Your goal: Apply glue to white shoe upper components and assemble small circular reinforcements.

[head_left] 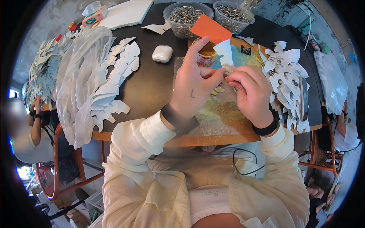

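Note:
A small white cut-out piece [224,51] stands up between my two hands, over the table. My left hand [190,85] pinches near its lower end with the thumb, the index finger stretched upward. Closed at that same end is my right hand [253,93], its fingertips bunched together; whatever small part they cover is hidden. Just behind the left fingers are an orange card [211,29] and a patterned pot [207,60] with yellowish contents. To the right lies a pile of white cut-out pieces [285,70], several bearing metal rings.
Two clear tubs of metal rings [185,16] [232,17] stand at the back. On the left are a white earphone case [162,53], more white pieces [118,76] and a plastic bag [81,79]. Other people sit at both sides, near a chair [57,163].

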The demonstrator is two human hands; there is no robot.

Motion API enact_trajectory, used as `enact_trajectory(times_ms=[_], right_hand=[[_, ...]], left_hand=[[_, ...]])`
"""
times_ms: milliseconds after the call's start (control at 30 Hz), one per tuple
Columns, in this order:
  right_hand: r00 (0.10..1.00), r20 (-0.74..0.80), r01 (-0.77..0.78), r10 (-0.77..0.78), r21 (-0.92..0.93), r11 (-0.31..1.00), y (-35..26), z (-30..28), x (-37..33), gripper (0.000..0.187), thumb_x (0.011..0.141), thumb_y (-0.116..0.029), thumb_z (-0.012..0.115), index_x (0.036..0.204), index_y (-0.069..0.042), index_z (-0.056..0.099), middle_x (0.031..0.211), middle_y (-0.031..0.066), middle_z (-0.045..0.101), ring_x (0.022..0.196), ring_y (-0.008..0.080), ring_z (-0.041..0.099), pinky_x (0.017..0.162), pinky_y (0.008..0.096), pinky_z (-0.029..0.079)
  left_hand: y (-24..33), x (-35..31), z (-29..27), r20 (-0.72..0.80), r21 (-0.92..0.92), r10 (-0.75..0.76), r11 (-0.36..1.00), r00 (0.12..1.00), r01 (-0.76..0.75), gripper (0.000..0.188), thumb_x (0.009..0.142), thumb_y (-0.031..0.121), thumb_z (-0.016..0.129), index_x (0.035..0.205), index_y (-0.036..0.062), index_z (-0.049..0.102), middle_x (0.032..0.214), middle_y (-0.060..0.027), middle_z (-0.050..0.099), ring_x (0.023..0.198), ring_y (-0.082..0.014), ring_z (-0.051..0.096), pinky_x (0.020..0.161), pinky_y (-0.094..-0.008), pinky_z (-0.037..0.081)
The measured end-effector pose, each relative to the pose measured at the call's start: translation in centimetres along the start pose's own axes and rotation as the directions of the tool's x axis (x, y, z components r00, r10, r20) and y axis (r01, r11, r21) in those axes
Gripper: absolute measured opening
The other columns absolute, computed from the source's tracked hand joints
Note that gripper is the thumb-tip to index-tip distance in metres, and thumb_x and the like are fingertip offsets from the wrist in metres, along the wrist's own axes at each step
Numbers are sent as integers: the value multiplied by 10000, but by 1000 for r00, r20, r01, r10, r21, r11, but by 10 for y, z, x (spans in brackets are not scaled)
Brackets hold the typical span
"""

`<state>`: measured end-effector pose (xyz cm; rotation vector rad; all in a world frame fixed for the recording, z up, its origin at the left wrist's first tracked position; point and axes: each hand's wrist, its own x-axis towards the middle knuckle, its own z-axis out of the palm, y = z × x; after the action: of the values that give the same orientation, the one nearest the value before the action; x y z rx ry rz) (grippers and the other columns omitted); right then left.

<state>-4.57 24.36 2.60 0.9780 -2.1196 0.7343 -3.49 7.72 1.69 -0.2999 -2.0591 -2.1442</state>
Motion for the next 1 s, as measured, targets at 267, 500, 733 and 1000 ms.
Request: enact_trajectory(times_ms=[267,500,733,1000], right_hand=[[997,15,81,-80,-177,981,-4,-6,-3,241,634,11,667,842,-112,663,787,-6,565,696,200,554,567,305,458],[977,19,-203,212,390,898,19,-21,-8,153,783,-94,683,932,-69,655,899,33,585,822,136,550,680,261,465],[627,570,-760,531,599,255,18,-14,1,424,834,-194,700,1146,-15,475,920,52,629,861,88,586,750,214,477],[663,400,-652,633,724,225,10,-15,-3,481,752,-77,769,1107,-42,446,847,65,666,778,67,599,663,191,463]], left_hand=[[3,12,-9,70,-332,-252,906,965,261,744,805,87,708,1358,-89,244,811,-115,669,738,-109,620,680,-229,512],[12,11,-9,113,-333,-216,911,970,242,864,766,93,759,1375,-76,169,788,-88,651,698,-111,607,658,-233,511],[0,6,-1,181,-235,-106,961,978,147,943,764,77,752,1409,-35,74,771,-71,640,705,-89,597,643,-221,497],[4,4,2,190,6,-13,1000,982,12,950,720,41,775,1423,48,137,812,-58,637,780,-94,603,682,-222,512]])
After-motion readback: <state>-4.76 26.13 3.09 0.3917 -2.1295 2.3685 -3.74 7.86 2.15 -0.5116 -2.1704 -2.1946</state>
